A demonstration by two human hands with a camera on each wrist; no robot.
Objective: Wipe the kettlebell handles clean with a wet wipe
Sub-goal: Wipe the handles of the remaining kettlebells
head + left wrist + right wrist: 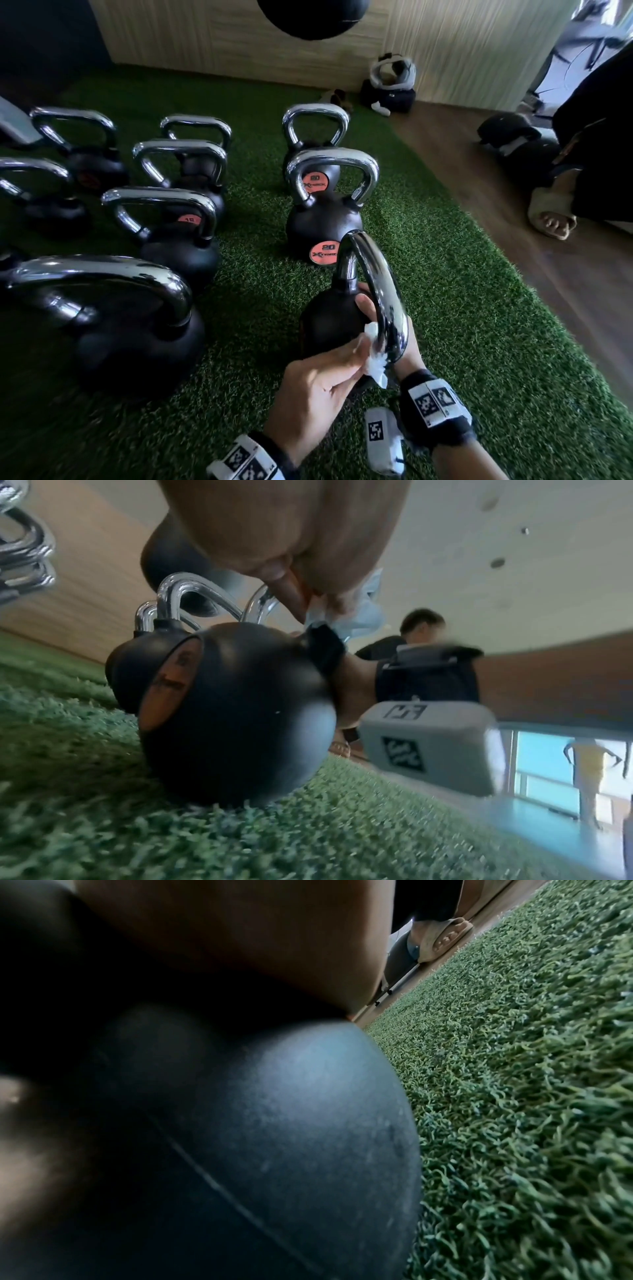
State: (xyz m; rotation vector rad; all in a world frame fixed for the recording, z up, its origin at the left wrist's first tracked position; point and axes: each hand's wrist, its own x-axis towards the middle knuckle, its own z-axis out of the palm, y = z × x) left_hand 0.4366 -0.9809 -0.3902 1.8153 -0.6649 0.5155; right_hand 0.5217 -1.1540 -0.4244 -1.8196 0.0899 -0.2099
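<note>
A black kettlebell (pixel 329 325) stands on the green turf in front of me, its chrome handle (pixel 376 291) arching toward the camera. My left hand (pixel 325 383) pinches a crumpled white wet wipe (pixel 375 363) and presses it against the near end of that handle. My right hand (pixel 366 305) reaches in from the right under the handle, with its fingers curled round the near leg; most of it is hidden. The left wrist view shows the kettlebell (pixel 240 710) with the wipe (pixel 359 615) above it. In the right wrist view the kettlebell (pixel 274 1137) fills the frame under my palm.
Several other chrome-handled kettlebells stand on the turf (pixel 260 308) to the left and beyond, one marked 20 (pixel 325 222) just behind. Wood floor (pixel 479 212) runs along the right, with a person's sandalled foot (pixel 551 212). Bags (pixel 390 89) lie by the wall. A black ball (pixel 311 13) hangs overhead.
</note>
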